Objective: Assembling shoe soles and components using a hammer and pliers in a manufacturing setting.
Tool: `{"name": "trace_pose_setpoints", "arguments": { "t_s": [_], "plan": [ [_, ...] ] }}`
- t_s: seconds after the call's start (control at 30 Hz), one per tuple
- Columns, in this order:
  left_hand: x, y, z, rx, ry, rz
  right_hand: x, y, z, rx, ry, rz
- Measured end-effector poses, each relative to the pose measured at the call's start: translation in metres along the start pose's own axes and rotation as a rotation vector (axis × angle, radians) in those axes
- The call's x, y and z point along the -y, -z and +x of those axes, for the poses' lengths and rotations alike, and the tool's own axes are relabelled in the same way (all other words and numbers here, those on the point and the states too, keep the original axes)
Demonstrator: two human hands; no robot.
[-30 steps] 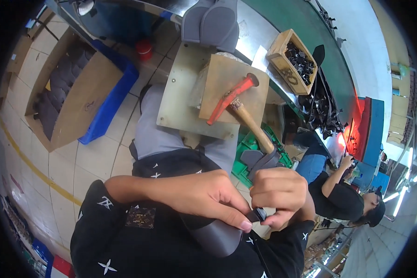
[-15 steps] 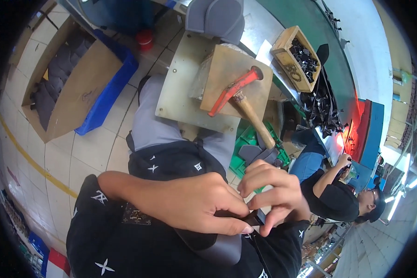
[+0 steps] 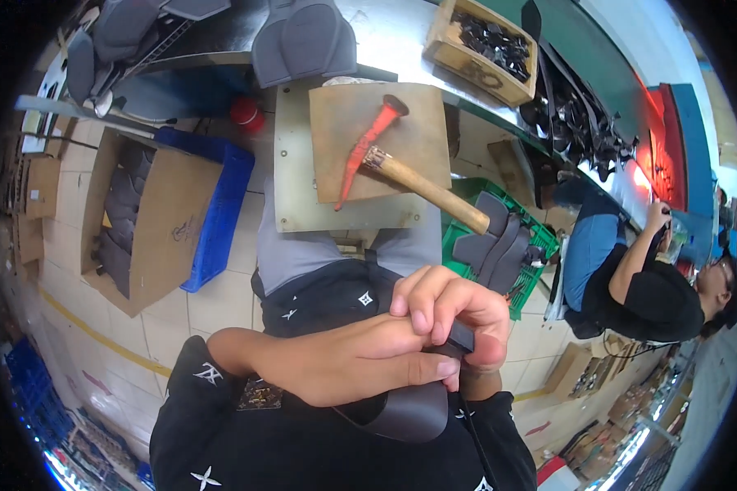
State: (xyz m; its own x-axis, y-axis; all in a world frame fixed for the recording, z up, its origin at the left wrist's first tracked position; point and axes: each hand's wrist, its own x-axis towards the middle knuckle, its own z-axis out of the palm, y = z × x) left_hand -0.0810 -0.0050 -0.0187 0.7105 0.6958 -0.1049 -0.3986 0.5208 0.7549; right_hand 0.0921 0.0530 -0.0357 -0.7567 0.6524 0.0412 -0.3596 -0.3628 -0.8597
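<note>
Close to my body, my left hand (image 3: 356, 360) is closed on a dark, smooth, curved leather-like piece (image 3: 418, 413), its thumb stretched toward the right. The fingers of my right hand (image 3: 467, 315) curl round the piece's small black end (image 3: 460, 337) and meet my left fingertips. Part of the piece is hidden behind my left hand. Ahead of me a hammer with a red-wrapped head (image 3: 364, 147) and a wooden handle (image 3: 430, 195) lies across a brown board (image 3: 332, 123); neither hand touches it.
Grey padded pieces (image 3: 303, 41) rest on the metal bench. A wooden box (image 3: 499, 78) holds small black parts. Left stands a cardboard box (image 3: 168, 221) against a blue crate (image 3: 221, 237); right, a green crate (image 3: 540, 262). A co-worker (image 3: 655, 286) sits at far right.
My view has turned, shifting the bench and hammer leftward. My right fingers have closed in from a looser spread and now sit against my left fingertips, around the black end.
</note>
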Motion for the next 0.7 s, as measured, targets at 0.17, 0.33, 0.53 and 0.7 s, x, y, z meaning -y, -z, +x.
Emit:
{"name": "trace_pose_setpoints", "arguments": {
  "t_s": [0.17, 0.33, 0.53, 0.7],
  "plan": [
    [0.001, -0.006, 0.01, -0.005, 0.049, 0.063, -0.002, 0.017, -0.001, 0.059, 0.049, 0.077],
    [-0.004, -0.009, 0.013, -0.001, 0.09, 0.128, 0.002, 0.024, 0.002, 0.126, 0.068, 0.117],
    [-0.002, -0.01, 0.015, 0.026, 0.048, 0.167, 0.004, 0.027, 0.002, 0.189, 0.086, 0.123],
    [-0.005, -0.008, 0.015, -0.004, 0.136, 0.07, 0.008, 0.016, 0.0, 0.007, 0.012, 0.12]
  ]
}}
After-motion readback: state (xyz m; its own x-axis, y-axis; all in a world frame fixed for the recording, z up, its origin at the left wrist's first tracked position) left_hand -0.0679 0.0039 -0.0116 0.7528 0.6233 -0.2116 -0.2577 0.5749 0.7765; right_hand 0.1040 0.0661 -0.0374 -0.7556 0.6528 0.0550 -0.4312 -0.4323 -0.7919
